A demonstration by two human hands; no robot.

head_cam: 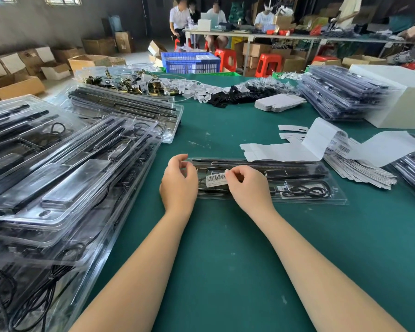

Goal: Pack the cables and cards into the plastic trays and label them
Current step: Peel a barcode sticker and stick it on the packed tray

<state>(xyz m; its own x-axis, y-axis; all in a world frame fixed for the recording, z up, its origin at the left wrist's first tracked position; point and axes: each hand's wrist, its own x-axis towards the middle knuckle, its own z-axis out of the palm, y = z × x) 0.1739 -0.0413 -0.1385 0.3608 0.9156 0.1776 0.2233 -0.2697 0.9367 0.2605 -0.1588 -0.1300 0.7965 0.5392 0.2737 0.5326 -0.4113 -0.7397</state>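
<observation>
A clear plastic tray (304, 185) lies flat on the green table in front of me, with long black bars and a coiled black cable inside. A white barcode label (215, 180) sits on the tray's left part. My right hand (246, 185) pinches the label's right end between thumb and fingertips. My left hand (177, 183) is at the tray's left end, fingers curled over its edge; the exact grip is hard to make out.
Stacks of packed clear trays (65, 178) fill the left side. More tray stacks (340, 97) and a white box (398, 101) stand at the back right. Barcode label strips and cards (321, 147) lie right of the tray. People sit at a far table.
</observation>
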